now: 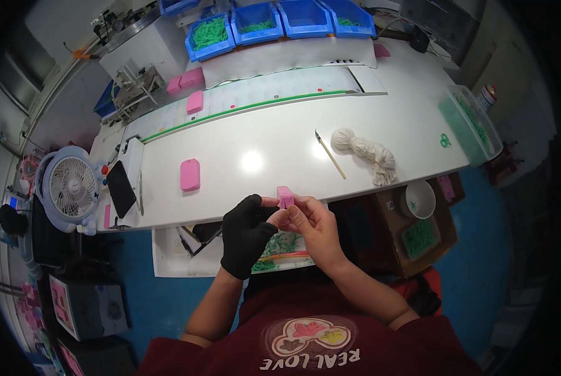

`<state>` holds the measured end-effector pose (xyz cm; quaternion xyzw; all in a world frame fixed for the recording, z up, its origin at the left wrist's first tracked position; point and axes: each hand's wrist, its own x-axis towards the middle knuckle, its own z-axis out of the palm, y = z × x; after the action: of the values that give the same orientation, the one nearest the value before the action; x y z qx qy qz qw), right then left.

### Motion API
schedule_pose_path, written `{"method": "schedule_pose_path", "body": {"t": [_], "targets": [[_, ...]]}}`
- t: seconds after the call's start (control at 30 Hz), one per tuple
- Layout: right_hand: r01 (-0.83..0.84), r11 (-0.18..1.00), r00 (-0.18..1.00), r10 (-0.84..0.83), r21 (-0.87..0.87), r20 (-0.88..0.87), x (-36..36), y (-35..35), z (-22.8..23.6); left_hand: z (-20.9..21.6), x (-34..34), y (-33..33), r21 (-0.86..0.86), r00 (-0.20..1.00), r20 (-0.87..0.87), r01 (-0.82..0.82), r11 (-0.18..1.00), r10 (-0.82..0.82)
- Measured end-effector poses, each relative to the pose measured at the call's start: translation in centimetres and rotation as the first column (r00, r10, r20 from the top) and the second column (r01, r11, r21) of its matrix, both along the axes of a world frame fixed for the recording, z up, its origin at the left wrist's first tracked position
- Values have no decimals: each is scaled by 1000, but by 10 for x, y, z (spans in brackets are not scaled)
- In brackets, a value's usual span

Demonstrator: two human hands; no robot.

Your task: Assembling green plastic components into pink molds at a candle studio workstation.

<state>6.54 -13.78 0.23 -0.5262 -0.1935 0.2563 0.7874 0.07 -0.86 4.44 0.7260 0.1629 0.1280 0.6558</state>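
Both hands meet at the near edge of the white table, fingers closed around a small pink plastic piece. A black fingerless glove covers my left hand, whose bare fingertips pinch the piece from the left. My right hand, without a glove, grips it from the other side with thumb and fingers. Fingers hide the piece's lower part. A flat pink plastic case lies to the left. Farther right are a slim craft knife or brush-like tool and a bundled off-white cloth.
Beyond the table surface runs a conveyor strip carrying another pink case. Blue bins hold green parts. A fan and a black phone stand left. Below my hands is an open drawer; a clear tub sits right.
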Motion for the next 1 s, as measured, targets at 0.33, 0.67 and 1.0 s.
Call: {"method": "schedule_pose_path", "body": {"t": [0.33,0.67,1.0], "targets": [[158,980,969,-130,-122,210,-6,1,1,-6,0,-13,246,995,38,-99,964,92],[455,879,716,-266,-141,646,1,-2,-14,-5,0,-20,165,995,48,-91,982,84],[170,981,972,-152,-91,177,-3,0,-19,-10,5,1,197,954,159,220,955,-253]]}}
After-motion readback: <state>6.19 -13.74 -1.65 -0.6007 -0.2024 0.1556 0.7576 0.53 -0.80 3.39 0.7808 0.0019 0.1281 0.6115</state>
